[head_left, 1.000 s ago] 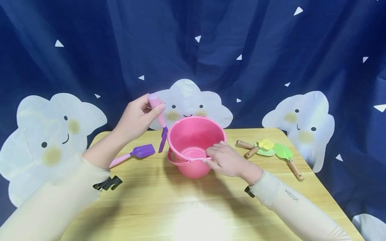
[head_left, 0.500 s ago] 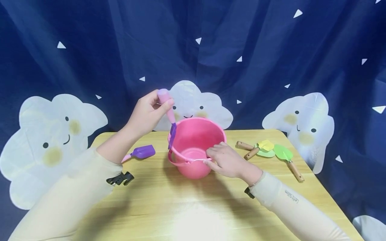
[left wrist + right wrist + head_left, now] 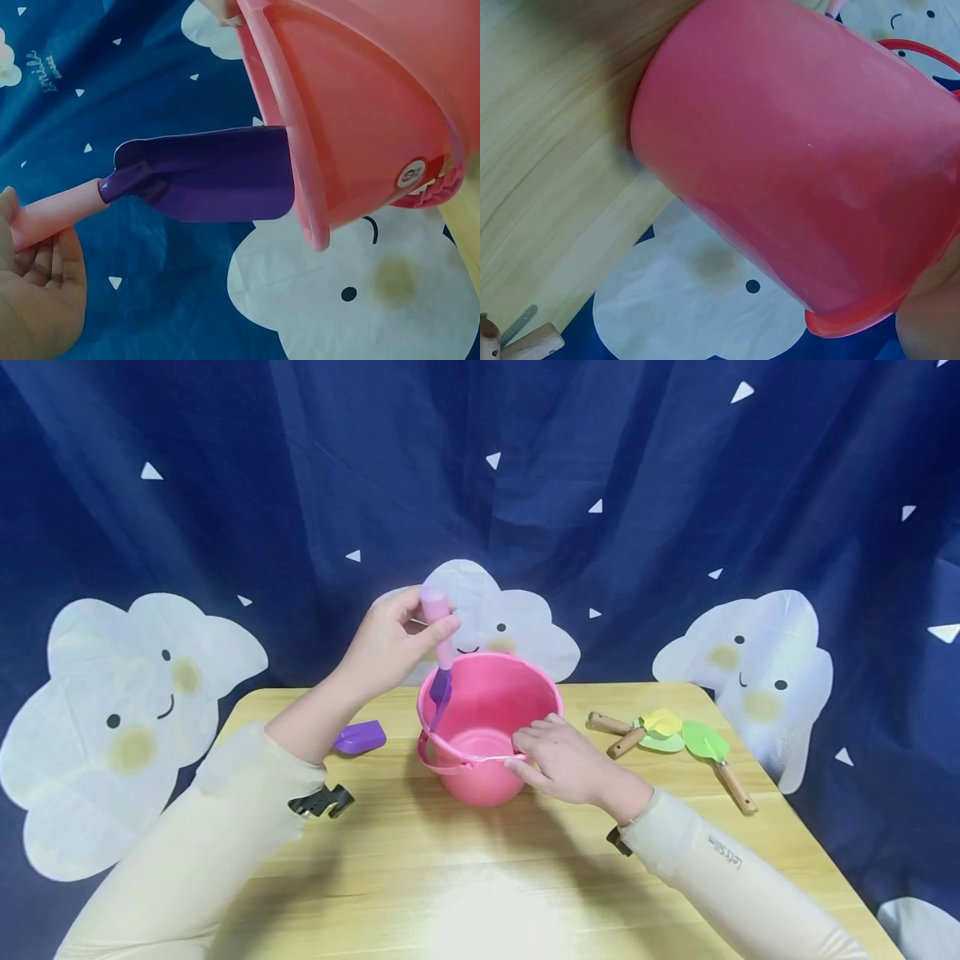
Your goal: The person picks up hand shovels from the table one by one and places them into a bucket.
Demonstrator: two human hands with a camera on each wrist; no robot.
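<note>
In the head view, my left hand point(image 3: 393, 639) pinches the pink handle of a toy shovel point(image 3: 441, 685), held upright with its purple blade pointing down at the left side of a pink bucket point(image 3: 486, 787). The left wrist view shows the flat blade point(image 3: 217, 176) with its tip right at the bucket's rim point(image 3: 304, 165). My right hand point(image 3: 562, 762) grips the bucket's near right rim, fingers over the edge and thumb outside. The bucket stands upright on the table, its handle folded down in front. In the right wrist view, the bucket's wall point(image 3: 795, 150) fills most of the picture.
A second purple shovel point(image 3: 362, 737) lies left of the bucket, its handle hidden behind my left forearm. To the right lie a green trowel point(image 3: 705, 740), a yellow-headed tool point(image 3: 662, 722) and wooden handles. A dark blue cloud-print curtain point(image 3: 480, 485) hangs behind the wooden table point(image 3: 390, 877).
My left hand has carried the shovel rightward, from beside the bucket to its left rim. The left forearm now covers more of the lying shovel. My right hand stays on the rim.
</note>
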